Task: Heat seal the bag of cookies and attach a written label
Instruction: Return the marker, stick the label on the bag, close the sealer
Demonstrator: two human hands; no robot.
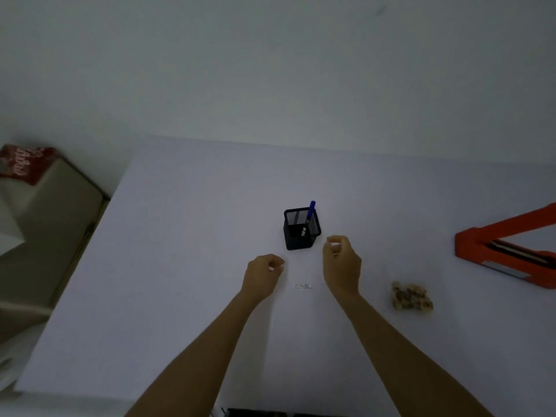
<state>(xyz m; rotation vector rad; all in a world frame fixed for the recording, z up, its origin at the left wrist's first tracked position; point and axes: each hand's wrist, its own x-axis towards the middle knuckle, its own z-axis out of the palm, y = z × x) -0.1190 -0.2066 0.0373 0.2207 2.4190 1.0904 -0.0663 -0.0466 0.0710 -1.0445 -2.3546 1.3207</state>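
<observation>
A clear bag of cookies (412,296) lies on the white table (180,266), right of my hands. The red heat sealer (508,254) stands at the right edge with its arm raised. A small white label (302,286) with dark writing lies flat between my wrists. A black mesh pen holder (301,228) with a blue pen (310,212) in it stands just beyond my hands. My left hand (263,273) hovers left of the label, fingers loosely curled, holding nothing. My right hand (341,260) hovers beside the holder, fingers loosely curled and holding nothing.
A beige seat or box (45,221) with a red printed packet (24,164) on it stands off the table's left side. A plain wall rises behind the table. A dark object (255,413) shows at the near edge.
</observation>
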